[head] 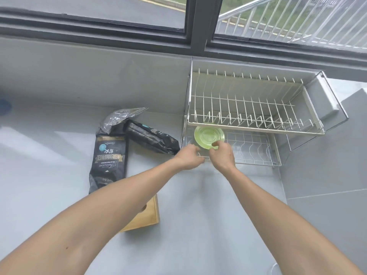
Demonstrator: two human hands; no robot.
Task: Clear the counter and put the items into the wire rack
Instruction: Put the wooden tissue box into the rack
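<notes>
1. A green plate was seen in the lower tier of the wire rack, at its left end, just under the front edge of the upper tray.
2. The near rim of the plate was pinched by the fingers of the right hand. The left hand was held just beside it at the rack's front edge; whether its curled fingers touched the plate could not be told.
3. The plate was judged rigid, light, smooth and possibly breakable, so a rim grip was thought best.
4. Being round, it had no long axis; its face was tilted up toward the camera.
5. Two dark coffee bags and a wooden box were left on the counter.
</notes>
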